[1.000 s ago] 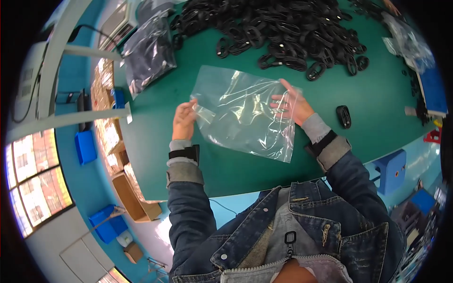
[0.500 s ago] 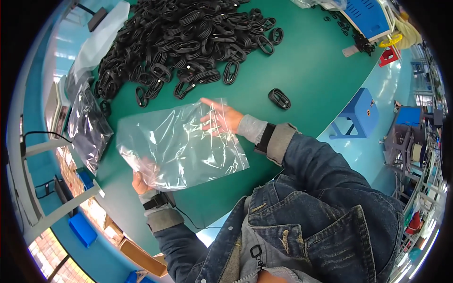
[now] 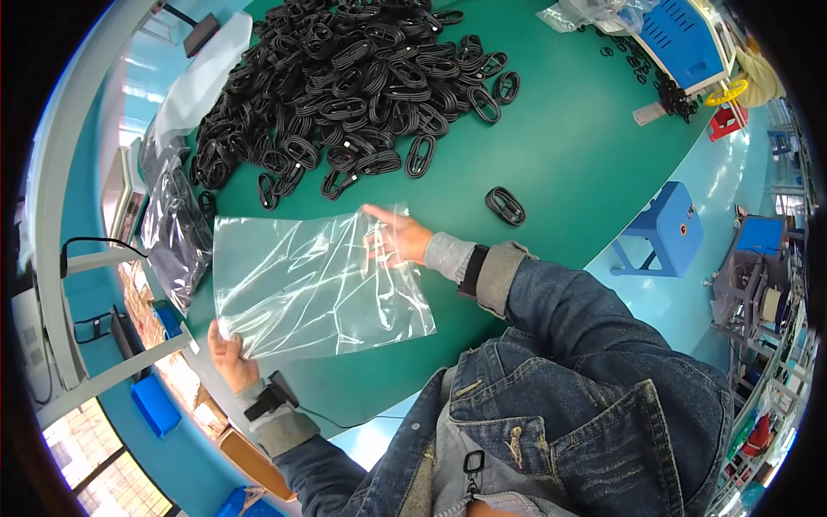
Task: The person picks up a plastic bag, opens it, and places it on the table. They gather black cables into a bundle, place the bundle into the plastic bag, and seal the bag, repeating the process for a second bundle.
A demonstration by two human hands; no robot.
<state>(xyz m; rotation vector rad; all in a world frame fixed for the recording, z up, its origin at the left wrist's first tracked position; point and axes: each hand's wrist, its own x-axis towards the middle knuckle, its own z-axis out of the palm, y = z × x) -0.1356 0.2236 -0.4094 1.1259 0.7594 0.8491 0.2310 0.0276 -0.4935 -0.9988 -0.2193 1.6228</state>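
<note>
A large clear plastic bag point(image 3: 301, 284) is stretched between my two hands above the green table. My left hand point(image 3: 231, 360) pinches its lower left corner, fingers closed on the film. At the bag's right edge, my right hand point(image 3: 403, 239) holds the film. One finger reaches along the top edge, and the other fingers show through the plastic; I cannot tell whether they are inside the bag or behind it. A big heap of coiled black cables point(image 3: 345, 95) lies beyond the bag. One separate coiled cable point(image 3: 505, 207) rests to the right of my right hand.
A dark filled plastic bag point(image 3: 177, 233) sits at the table's left edge beside a metal frame point(image 3: 129, 379). At the far right stand a blue crate point(image 3: 680, 43) and small black rings point(image 3: 676, 96). A blue stool point(image 3: 668, 228) stands on the floor to the right.
My left hand has moved left and slightly down to the bag's corner, and the film is flatter. The right hand has shifted a little down, still at the bag's right edge.
</note>
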